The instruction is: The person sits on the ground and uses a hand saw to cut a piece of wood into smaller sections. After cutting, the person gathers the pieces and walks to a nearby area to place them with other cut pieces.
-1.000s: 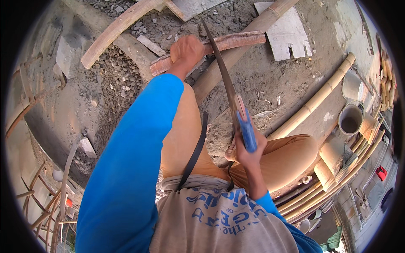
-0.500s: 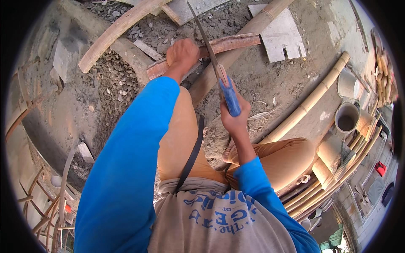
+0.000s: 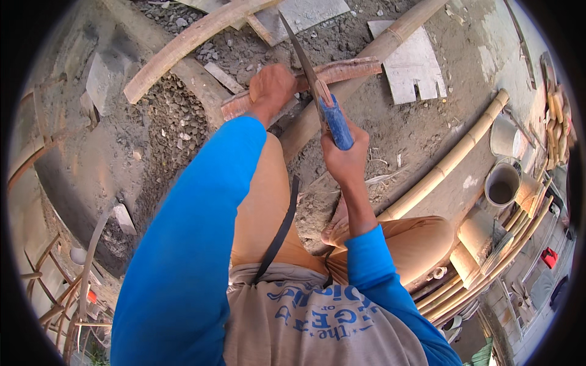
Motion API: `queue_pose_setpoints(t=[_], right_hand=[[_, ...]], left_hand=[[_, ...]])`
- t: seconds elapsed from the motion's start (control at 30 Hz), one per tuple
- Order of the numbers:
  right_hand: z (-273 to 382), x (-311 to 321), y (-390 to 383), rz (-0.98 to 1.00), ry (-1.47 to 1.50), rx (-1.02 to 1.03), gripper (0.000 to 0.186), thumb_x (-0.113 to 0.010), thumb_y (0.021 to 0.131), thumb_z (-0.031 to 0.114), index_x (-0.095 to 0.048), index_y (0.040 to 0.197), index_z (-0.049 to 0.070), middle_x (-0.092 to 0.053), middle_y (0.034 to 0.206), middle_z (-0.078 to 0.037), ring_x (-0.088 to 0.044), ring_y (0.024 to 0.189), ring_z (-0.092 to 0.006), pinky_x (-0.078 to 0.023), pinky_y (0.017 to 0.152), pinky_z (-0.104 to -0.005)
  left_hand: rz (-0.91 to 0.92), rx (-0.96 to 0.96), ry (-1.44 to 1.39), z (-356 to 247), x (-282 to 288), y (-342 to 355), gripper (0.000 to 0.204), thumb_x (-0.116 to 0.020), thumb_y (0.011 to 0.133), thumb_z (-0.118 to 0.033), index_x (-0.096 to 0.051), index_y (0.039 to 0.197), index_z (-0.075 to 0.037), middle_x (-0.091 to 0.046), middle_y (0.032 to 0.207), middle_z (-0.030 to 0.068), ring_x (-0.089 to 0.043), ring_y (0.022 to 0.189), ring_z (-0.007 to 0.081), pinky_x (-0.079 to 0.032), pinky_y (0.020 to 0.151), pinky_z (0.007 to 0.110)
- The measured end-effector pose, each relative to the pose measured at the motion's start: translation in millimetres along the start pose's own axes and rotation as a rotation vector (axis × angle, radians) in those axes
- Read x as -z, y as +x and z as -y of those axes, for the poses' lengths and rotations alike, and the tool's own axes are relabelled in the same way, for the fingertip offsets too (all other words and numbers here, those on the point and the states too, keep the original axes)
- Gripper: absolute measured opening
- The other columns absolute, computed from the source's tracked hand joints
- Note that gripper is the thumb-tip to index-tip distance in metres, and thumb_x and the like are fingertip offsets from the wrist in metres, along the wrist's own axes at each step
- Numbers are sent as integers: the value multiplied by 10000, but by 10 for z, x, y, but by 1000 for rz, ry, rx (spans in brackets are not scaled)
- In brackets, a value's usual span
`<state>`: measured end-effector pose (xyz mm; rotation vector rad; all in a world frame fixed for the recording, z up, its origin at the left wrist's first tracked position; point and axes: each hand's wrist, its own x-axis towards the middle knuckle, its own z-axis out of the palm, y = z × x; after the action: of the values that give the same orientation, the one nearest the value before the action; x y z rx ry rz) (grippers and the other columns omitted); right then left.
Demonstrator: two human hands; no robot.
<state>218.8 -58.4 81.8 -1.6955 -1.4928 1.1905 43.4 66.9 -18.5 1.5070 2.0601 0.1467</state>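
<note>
My right hand [image 3: 346, 152] is wrapped around the blue handle of a handsaw [image 3: 303, 56]. The blade points away from me and lies across a narrow reddish-brown strip of wood [image 3: 349, 71]. Left of the blade, my left hand [image 3: 273, 86] is closed over that strip and presses it down. The strip rests across a thick bamboo pole [image 3: 410, 25], which runs slantwise under it. Whether the teeth have cut into the wood cannot be made out.
A long bamboo pole [image 3: 448, 155] lies at the right, beside two buckets [image 3: 502, 184] and a stack of poles. A notched pale board [image 3: 410, 68] lies at the far right of the strip. Gravel [image 3: 177, 116] and a curved plank [image 3: 183, 49] are at the left.
My right hand has pushed the saw forward, so the handle is now closer to the wood strip. My left hand keeps its hold on the strip. The whole view has shifted slightly.
</note>
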Motion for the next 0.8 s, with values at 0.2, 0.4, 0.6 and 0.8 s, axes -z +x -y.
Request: queue_pose_setpoints(t=[0.2, 0.4, 0.6, 0.8], right_hand=[[-3, 551, -1528, -19, -19, -54, 619, -575, 861, -35, -550, 1479, -34, -761, 1150, -148, -692, 951, -117, -530, 870, -271], [-82, 59, -276, -21, 41, -67, 599, -587, 843, -31, -581, 1442, -36, -760, 1038, -168, -641, 801, -133, -538, 823, -297], [-210, 429, -1280, -21, -100, -61, 614, -611, 842, -23, -575, 1454, -29, -760, 1048, -205, -730, 928, -185, -549, 911, -316], [-221, 206, -763, -10, -20, -32, 621, -614, 844, -25, -572, 1464, -17, -735, 948, -147, -654, 796, -128, -535, 794, -287]], left_hand=[[10, 51, -7, 131, 65, -53, 327, -611, 902, -261, -802, 1004, -16, -747, 1106, 256, -719, 1070, 431, -565, 931, 478], [13, -4, -6, 11, -104, -17, 327, -621, 885, -263, -803, 1004, -18, -748, 1086, 261, -716, 1063, 443, -561, 937, 487], [-24, 45, -20, 37, 89, 76, 326, -578, 878, -230, -802, 972, -12, -743, 1085, 269, -717, 1046, 444, -561, 922, 503], [-39, -26, -19, 136, -21, 50, 340, -575, 870, -238, -797, 973, -3, -745, 1062, 271, -717, 1034, 457, -561, 918, 505]])
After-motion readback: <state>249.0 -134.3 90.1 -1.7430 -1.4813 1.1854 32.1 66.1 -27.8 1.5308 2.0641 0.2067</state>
